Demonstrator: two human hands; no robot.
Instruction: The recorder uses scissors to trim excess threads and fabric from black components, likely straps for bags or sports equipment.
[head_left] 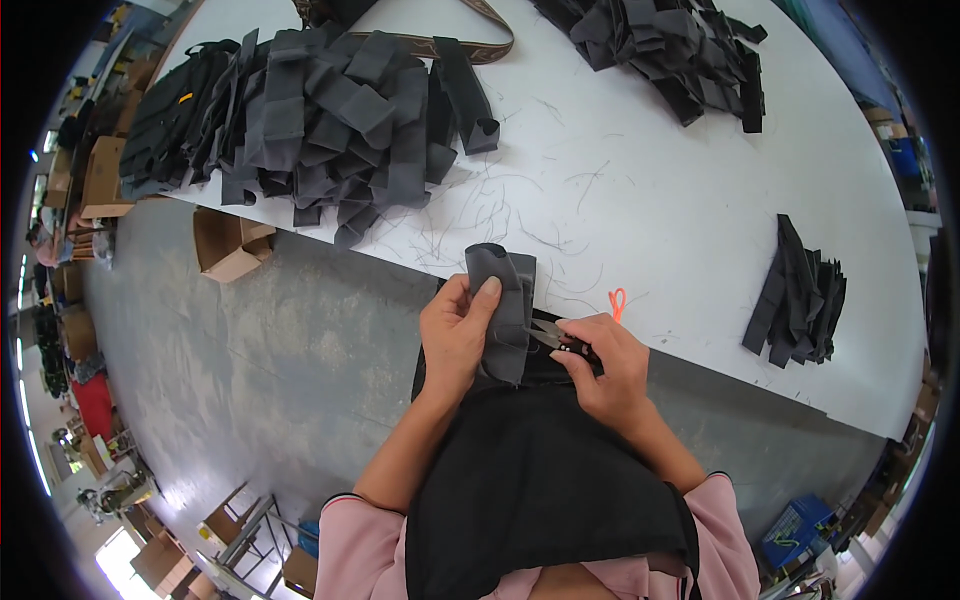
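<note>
A folded strip of dark grey fabric [500, 325] is pinched between the thumb and fingers of my left hand [458, 330], held upright at the table's near edge. My right hand [612, 368] is closed around small black-handled thread snips [575, 347]. Their metal blades point left and reach the strip's right edge; whether they touch it I cannot tell. An orange cord loop [617, 302] sticks up beside my right hand. Under both hands lies the black cloth of my apron [540, 480].
A big heap of dark fabric strips [340, 120] covers the table's [640, 200] far left, beside a black bag [175, 120]. Another pile [670, 45] lies at the far right, a smaller stack [797, 295] at the right. Loose threads [500, 205] litter the tabletop. A cardboard box [230, 243] stands on the floor.
</note>
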